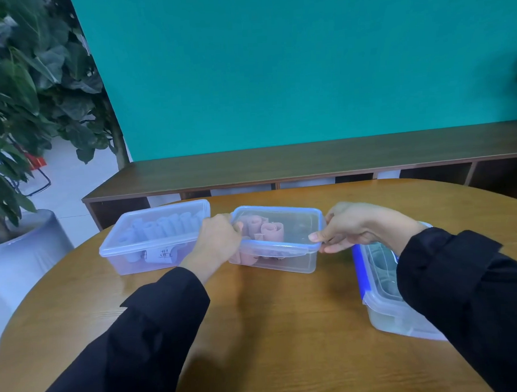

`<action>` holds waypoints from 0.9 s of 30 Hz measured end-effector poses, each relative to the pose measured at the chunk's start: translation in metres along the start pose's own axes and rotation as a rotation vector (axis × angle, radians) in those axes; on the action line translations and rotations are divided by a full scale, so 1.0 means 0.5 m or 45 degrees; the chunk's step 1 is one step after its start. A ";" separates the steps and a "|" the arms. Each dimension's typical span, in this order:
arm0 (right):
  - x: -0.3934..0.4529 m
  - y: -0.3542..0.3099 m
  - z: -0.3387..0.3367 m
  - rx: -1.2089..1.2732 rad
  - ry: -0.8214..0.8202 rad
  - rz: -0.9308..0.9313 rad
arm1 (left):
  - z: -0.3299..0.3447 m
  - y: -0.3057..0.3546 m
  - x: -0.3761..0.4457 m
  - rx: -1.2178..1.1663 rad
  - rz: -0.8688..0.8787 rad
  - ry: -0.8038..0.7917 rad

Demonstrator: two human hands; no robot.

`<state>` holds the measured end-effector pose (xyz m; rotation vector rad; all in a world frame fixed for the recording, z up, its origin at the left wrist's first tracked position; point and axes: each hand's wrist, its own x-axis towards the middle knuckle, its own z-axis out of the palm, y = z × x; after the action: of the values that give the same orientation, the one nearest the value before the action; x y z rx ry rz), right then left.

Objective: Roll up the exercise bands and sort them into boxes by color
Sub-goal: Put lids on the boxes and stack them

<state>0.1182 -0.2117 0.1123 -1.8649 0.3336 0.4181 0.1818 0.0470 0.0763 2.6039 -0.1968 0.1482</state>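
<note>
Your left hand [216, 242] and right hand [346, 227] grip ends of lid [277, 224], fingers curled over rim, on middle box [284, 261] with pink rolls [267, 229].

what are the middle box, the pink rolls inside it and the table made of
Middle box: clear, glossy plastic by the look, since its contents show through the wall; its lid has a blue rim. Pink rolls: soft, matte, thin sheet curled into tubes, probably rubber or latex, though that's uncertain. Table: wood or wood-look laminate, with visible grain and a slight sheen.
</note>
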 end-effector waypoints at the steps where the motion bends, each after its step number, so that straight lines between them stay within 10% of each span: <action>1: 0.001 0.001 -0.001 0.015 -0.005 0.006 | 0.000 -0.001 -0.002 0.003 -0.003 0.000; 22: -0.001 0.010 0.007 0.070 -0.121 0.057 | 0.017 0.019 -0.029 0.275 0.045 0.045; 27: 0.004 -0.011 -0.006 -0.432 -0.038 0.052 | 0.028 0.013 -0.024 0.223 0.057 -0.027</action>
<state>0.1226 -0.2129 0.1169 -2.1819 0.2945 0.5565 0.1700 0.0357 0.0659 2.7776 -0.2608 0.1602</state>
